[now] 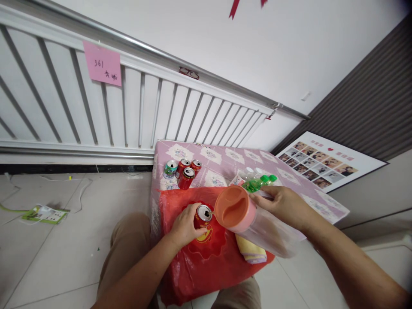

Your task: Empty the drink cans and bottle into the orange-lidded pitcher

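My left hand (185,227) is wrapped round a red can (203,216) with an opened top, upright over the red plastic sheet (180,262). In my right hand (283,204) is a clear pitcher (270,231) with an orange lid (232,208). The pitcher is tilted, its spout close to the can's opening. Brownish contents show faintly through its side. A folded yellow cloth (251,249) lies on the sheet, partly under the pitcher.
Several opened cans, including a red one (186,178) and a green one (170,169), stand on the patterned tablecloth (212,152). Green-capped bottles (264,179) are behind my right hand. A radiator (135,103) lines the wall; a power strip (45,214) lies on the floor.
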The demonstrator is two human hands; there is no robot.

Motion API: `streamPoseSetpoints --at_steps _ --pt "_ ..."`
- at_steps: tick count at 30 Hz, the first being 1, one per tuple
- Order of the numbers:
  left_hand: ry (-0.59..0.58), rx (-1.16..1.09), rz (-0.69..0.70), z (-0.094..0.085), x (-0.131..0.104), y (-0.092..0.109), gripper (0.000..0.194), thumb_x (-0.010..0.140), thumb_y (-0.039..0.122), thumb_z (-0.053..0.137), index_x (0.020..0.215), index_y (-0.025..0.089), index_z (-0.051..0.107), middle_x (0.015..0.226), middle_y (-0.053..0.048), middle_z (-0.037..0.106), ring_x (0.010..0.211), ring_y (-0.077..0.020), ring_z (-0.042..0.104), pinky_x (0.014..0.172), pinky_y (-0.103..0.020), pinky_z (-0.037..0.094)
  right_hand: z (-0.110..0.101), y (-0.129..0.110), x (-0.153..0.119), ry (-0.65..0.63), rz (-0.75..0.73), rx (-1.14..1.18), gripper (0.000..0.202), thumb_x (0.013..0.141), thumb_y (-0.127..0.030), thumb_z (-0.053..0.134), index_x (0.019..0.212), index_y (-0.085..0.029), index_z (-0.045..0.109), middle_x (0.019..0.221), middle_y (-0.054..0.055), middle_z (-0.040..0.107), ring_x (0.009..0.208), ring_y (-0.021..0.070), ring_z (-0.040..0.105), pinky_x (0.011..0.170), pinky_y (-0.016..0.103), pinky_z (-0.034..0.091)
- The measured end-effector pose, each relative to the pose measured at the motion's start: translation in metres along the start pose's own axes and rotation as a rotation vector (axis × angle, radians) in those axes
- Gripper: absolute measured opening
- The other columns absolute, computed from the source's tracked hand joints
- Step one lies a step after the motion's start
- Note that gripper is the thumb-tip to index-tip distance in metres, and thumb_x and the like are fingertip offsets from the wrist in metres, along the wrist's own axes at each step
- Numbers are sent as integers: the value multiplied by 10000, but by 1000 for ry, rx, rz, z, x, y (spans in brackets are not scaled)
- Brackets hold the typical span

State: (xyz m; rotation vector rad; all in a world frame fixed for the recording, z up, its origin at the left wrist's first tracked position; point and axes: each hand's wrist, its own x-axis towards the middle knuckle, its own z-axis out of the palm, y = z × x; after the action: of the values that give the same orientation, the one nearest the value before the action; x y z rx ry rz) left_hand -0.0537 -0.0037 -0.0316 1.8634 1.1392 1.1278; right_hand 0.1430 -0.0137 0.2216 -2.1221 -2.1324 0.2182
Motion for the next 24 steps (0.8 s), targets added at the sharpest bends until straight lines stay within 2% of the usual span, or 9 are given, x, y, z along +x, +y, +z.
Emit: streamPoseSetpoints --at_steps 4,13,24 --pt "-5 2 -8 0 0 0 811 606 204 815 1307 253 410 1289 -79 561 1196 -274 540 1031 -446 436 0 -1 0 4 4 8 422 770 -548 505 535 -221 377 532 -45 341 525 118 352 485 270 266" --pt "1 -7 4 0 0 0 806 613 213 816 1306 260 407 1292 -75 556 1199 -266 533 1040 -440 427 1 -3 -1 17 -18 33 373 788 -483 537 547 -207 473 529 -33 409 530 123 404 488 269 298" --pt "-1 -37 -10 0 0 -1 810 606 213 821 1309 270 423 1288 -73 558 1197 -279 532 1034 -457 423 1 -3 0 -1 -9 9 399 795 -527 513 564 -202 494 533 -37 421 540 125 413 491 265 295"
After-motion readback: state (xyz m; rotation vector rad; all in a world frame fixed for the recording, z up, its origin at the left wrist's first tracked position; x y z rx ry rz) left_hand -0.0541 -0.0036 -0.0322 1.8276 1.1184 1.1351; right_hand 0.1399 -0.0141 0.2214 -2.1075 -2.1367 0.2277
